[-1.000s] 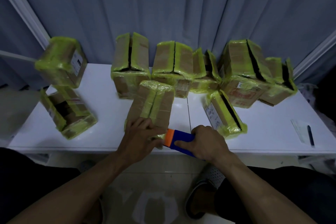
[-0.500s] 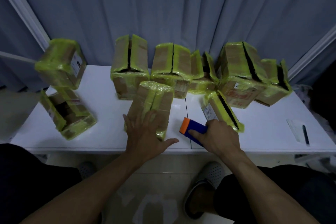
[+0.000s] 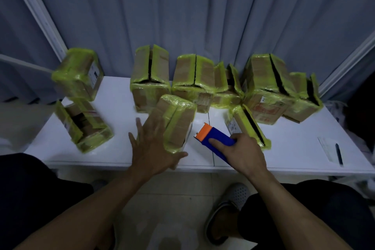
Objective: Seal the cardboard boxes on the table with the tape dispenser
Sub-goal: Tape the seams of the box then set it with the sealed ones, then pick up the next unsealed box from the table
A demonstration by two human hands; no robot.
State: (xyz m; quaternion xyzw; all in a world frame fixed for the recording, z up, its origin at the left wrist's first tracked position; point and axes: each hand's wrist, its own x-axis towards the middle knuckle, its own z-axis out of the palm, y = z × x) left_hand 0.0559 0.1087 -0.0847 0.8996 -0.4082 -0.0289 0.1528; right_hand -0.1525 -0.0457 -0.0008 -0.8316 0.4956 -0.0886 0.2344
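A: Grips?
B: Right grip (image 3: 241, 154) clenched round the tape dispenser (image 3: 215, 138): blue plastic block, orange nose, over the white counter (image 3: 294, 134). Left grip (image 3: 154, 148) released, fingers splayed flat on the near box (image 3: 180, 119), just left of the dispenser.
A: Box?
B: Brown cardboard, wrinkled glossy yellow-green tape, centre seam. Row of similar boxes (image 3: 150, 75) behind, top slits gaping.

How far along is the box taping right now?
Done: the near middle box looks taped along its seam, left hand spread over it. In hand: the right hand grips the tape dispenser. Left: back-row boxes show dark open seams.
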